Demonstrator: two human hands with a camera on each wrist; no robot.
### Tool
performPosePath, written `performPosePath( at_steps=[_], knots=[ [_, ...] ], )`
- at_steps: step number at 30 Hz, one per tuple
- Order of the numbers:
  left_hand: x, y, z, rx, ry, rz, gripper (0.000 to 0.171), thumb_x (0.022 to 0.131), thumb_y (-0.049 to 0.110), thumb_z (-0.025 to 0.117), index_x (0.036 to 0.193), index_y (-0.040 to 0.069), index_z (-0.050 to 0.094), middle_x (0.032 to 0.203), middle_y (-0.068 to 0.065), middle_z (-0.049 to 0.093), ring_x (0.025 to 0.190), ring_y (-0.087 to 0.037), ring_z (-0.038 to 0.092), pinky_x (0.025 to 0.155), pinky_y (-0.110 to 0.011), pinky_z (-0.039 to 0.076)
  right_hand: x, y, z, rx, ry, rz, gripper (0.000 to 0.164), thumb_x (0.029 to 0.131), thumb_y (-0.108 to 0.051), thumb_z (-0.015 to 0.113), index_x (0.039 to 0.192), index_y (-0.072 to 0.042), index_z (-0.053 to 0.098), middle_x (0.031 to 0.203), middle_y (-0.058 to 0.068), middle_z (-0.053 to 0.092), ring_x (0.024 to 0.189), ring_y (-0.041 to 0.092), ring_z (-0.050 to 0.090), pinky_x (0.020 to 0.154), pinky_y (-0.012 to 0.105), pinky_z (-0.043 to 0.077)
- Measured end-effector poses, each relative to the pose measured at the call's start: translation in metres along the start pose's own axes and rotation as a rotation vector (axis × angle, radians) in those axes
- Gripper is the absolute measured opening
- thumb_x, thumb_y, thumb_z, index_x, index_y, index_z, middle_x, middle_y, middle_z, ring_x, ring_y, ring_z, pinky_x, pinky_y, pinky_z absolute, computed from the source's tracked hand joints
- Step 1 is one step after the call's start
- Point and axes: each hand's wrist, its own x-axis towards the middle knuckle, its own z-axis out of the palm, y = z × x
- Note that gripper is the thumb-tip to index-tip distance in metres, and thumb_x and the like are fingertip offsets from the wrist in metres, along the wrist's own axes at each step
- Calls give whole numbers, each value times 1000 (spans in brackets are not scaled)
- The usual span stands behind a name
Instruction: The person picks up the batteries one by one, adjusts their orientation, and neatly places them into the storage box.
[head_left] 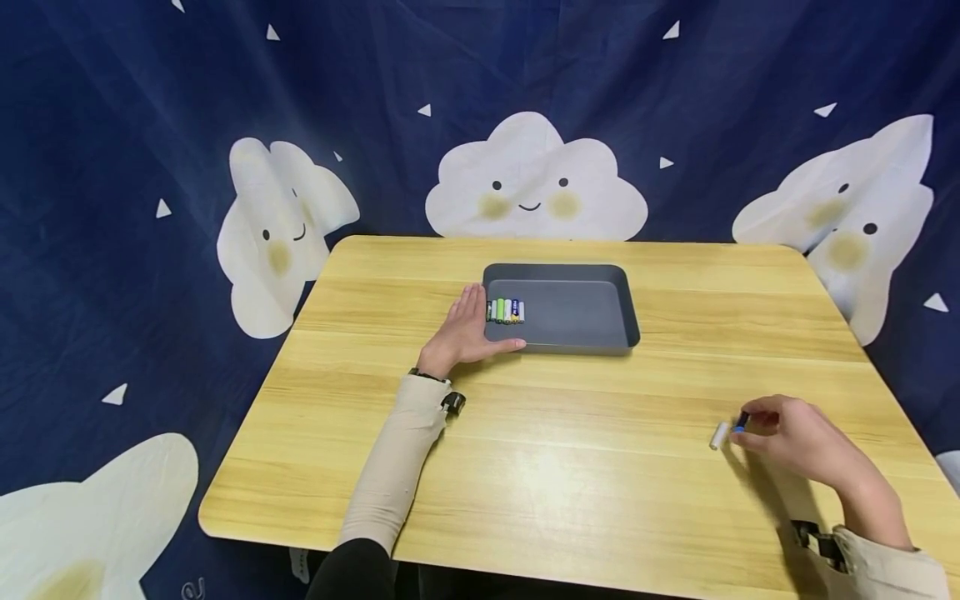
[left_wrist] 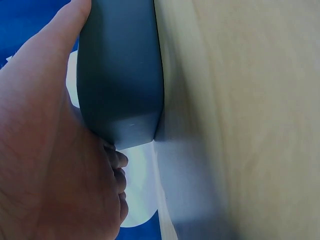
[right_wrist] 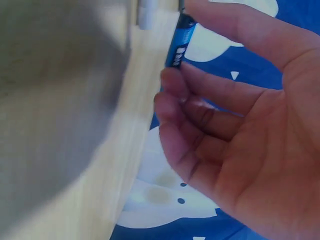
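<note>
A dark grey tray (head_left: 577,310) lies at the back middle of the table. Several batteries (head_left: 504,312) stand side by side in a row at its left end. My left hand (head_left: 467,329) rests against the tray's front left corner, fingers straight along the left side and thumb stretched along the front rim. The left wrist view shows the tray's outer wall (left_wrist: 122,75) beside that palm. On the right, my right hand (head_left: 798,437) pinches a blue and black battery (right_wrist: 181,42) between thumb and fingertip. A white battery (head_left: 718,436) lies on the table just left of it.
The wooden table (head_left: 570,467) has rounded corners. Behind it hangs a dark blue curtain (head_left: 390,50) printed with white clouds and triangles.
</note>
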Motion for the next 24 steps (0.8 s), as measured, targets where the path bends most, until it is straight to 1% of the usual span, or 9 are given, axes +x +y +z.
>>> performPosePath(
  at_steps=[5, 8, 11, 13, 16, 20, 24],
  knots=[
    [-1, 0, 0, -3, 5, 4, 138, 78, 93, 52, 165, 3, -7, 175, -15, -11, 164, -26, -10, 135, -43, 0, 6, -6, -6, 64, 68, -55, 43, 89, -22, 82, 116, 10, 71, 100, 16, 74, 84, -13, 53, 63, 20, 51],
    [-1, 0, 0, 2, 8, 3, 138, 79, 92, 52, 165, 3, -7, 175, -15, -11, 164, -26, -9, 135, -43, 0, 11, -13, -9, 122, 118, -92, 45, 90, -23, 81, 121, 8, 69, 105, 19, 72, 87, -16, 51, 65, 17, 51],
    [-2, 0, 0, 2, 15, 5, 137, 79, 91, 53, 165, 3, -6, 175, -15, -10, 164, -26, -8, 135, -43, 1, 19, -20, -10, 167, 187, -140, 41, 89, -19, 83, 120, 5, 71, 105, 19, 73, 89, -15, 54, 68, 13, 51],
    [-2, 0, 0, 2, 21, 6, 136, 80, 90, 53, 165, 2, -6, 175, -16, -9, 164, -27, -8, 135, -43, 1, 25, -26, -10, 180, 225, -165, 40, 88, -17, 84, 119, 4, 72, 105, 17, 74, 90, -15, 56, 70, 10, 50],
    [-3, 0, 0, -1, 23, 6, 136, 80, 90, 54, 165, 2, -5, 176, -16, -8, 164, -27, -7, 135, -43, 2, 34, -34, -9, 205, 261, -183, 37, 87, -17, 84, 119, 1, 73, 106, 11, 74, 91, -14, 58, 73, 9, 51],
    [-4, 1, -1, -6, 23, 4, 136, 80, 90, 54, 165, 2, -6, 176, -16, -8, 164, -27, -7, 135, -43, 2, 46, -43, -9, 229, 279, -191, 37, 89, -19, 83, 121, -3, 73, 107, 3, 72, 93, -12, 59, 76, 9, 50],
    [-4, 1, -1, -6, 23, 7, 136, 80, 90, 54, 165, 2, -6, 175, -16, -9, 164, -27, -7, 135, -42, 1, 60, -53, -8, 255, 288, -193, 40, 89, -20, 83, 124, -5, 73, 108, 0, 72, 94, -7, 61, 78, 9, 50]
  ],
)
